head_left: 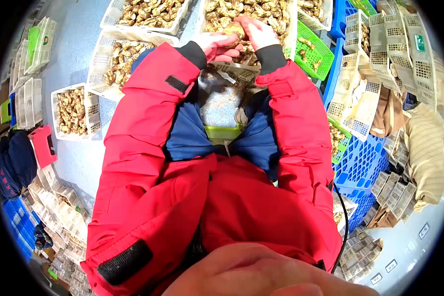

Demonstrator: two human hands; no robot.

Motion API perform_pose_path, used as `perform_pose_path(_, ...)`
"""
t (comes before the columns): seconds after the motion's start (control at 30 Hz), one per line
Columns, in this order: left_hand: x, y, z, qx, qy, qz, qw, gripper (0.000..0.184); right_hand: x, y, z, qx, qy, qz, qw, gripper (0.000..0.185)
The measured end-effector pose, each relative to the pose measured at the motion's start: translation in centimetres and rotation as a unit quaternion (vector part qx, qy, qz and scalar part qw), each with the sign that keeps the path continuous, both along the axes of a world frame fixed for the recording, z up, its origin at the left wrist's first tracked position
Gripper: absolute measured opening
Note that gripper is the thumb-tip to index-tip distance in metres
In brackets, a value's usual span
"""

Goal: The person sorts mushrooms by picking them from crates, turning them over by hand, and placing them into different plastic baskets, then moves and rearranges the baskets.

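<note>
Both hands meet over the near part of a white crate point(291, 37) heaped with brown, knobbly mushroom-like pieces point(219, 11). Between them is a larger, yellowish-brown piece point(234, 30). My left hand point(221, 46) is at its left, palm partly turned up, with fingers curled under and around it. From the right, my right hand point(256, 32) bends its fingers over the same piece. The undersides of the fingers and part of the piece are hidden.
White crates of similar pieces point(72, 111) stand on the left. To the right are a green basket point(314, 49), blue pallets point(362, 158) and stacked white crates point(421, 59). A pale debris-strewn floor patch point(219, 106) shows between my knees.
</note>
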State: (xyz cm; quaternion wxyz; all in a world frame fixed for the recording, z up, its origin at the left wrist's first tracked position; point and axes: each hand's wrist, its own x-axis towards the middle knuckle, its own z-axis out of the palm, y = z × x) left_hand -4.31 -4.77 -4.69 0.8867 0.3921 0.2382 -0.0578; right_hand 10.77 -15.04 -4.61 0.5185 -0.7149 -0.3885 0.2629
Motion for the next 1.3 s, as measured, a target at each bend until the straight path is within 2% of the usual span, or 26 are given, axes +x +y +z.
perform_pose_path(0.07,-0.2,0.3,0.9,-0.010,-0.023,-0.008,1.000,0.038,-0.2,0.0,1.0,0.048,0.111,-0.014,0.993,0.029)
perform_pose_path(0.1,-0.2,0.3,1.5,-0.006,-0.013,0.001,1.000,0.039,-0.1,-0.5,2.5,-0.001,0.122,-0.019,0.992,0.027)
perform_pose_path(0.17,-0.4,0.4,2.0,-0.022,-0.043,0.001,0.999,0.041,0.2,0.0,1.4,0.096,0.267,-0.013,0.959,0.027)
perform_pose_path(0.2,-0.5,0.5,2.1,-0.032,-0.051,0.005,0.998,0.040,0.6,0.1,1.1,0.078,0.281,-0.018,0.956,0.029)
perform_pose_path(0.4,-0.5,0.6,2.7,-0.135,-0.119,-0.001,0.984,0.039,-0.3,-0.5,2.4,0.086,0.255,0.042,0.962,0.031)
perform_pose_path(0.47,-0.7,0.6,2.8,-0.123,-0.097,0.017,0.987,0.039,-0.9,-0.6,3.2,0.094,0.214,0.069,0.970,0.039)
perform_pose_path(0.53,-0.8,0.4,3.9,-0.144,-0.084,0.019,0.986,0.043,-1.0,0.3,2.3,0.112,0.250,0.117,0.955,0.042)
perform_pose_path(0.6,-0.7,0.3,4.1,-0.201,-0.092,-0.016,0.975,0.047,-1.8,-0.6,5.6,0.030,0.258,0.129,0.957,0.043)
perform_pose_path(0.63,-0.6,0.2,4.2,-0.229,-0.096,-0.033,0.968,0.049,-1.8,-0.4,5.2,0.037,0.290,0.119,0.949,0.042)
perform_pose_path(0.7,-0.3,-0.6,5.0,-0.157,-0.023,-0.043,0.986,0.061,-1.3,0.4,2.8,0.052,0.354,0.098,0.929,0.041)
perform_pose_path(0.77,0.0,-1.3,5.8,-0.083,0.048,-0.053,0.994,0.074,1.7,2.2,-5.5,0.055,0.255,0.077,0.962,0.049)
perform_pose_path(0.8,0.3,-1.2,4.6,-0.170,0.029,-0.079,0.982,0.079,3.1,3.0,-9.5,0.055,0.205,0.062,0.975,0.054)
perform_pose_path(0.9,0.6,-0.7,2.8,-0.310,-0.078,-0.178,0.931,0.084,0.2,0.6,-1.9,-0.090,0.331,-0.021,0.939,0.062)
perform_pose_path(0.93,0.4,-1.5,4.0,-0.165,-0.018,-0.101,0.981,0.083,-0.8,-0.1,0.7,-0.120,0.316,-0.034,0.941,0.062)
perform_pose_path(0.97,0.2,-2.3,5.2,-0.008,0.067,-0.044,0.997,0.084,-1.3,-0.4,1.9,-0.150,0.300,-0.046,0.941,0.063)
perform_pose_path(1.0,0.2,-2.0,4.5,-0.043,0.063,-0.057,0.996,0.084,-0.8,0.1,-1.4,-0.096,0.378,-0.072,0.918,0.066)
perform_pose_path(1.03,0.2,-1.5,4.2,-0.077,0.058,-0.070,0.993,0.085,-0.8,0.1,-1.4,-0.123,0.398,-0.066,0.907,0.067)
perform_pose_path(1.13,0.3,-0.5,3.7,0.006,0.132,-0.073,0.989,0.085,-0.3,-0.1,-0.8,-0.214,0.429,-0.031,0.877,0.072)
perform_pose_path(1.17,0.0,0.0,2.4,0.026,0.083,-0.073,0.993,0.081,-0.4,-0.2,-0.4,-0.231,0.394,-0.031,0.889,0.072)
perform_pose_path(1.23,0.3,0.1,2.0,0.163,0.155,-0.013,0.974,0.075,-0.4,-0.5,1.2,-0.263,0.324,-0.029,0.908,0.071)
perform_pose_path(1.3,0.4,-0.1,2.3,0.174,0.169,-0.016,0.970,0.071,-0.4,-0.5,2.0,-0.313,0.167,0.002,0.935,0.068)
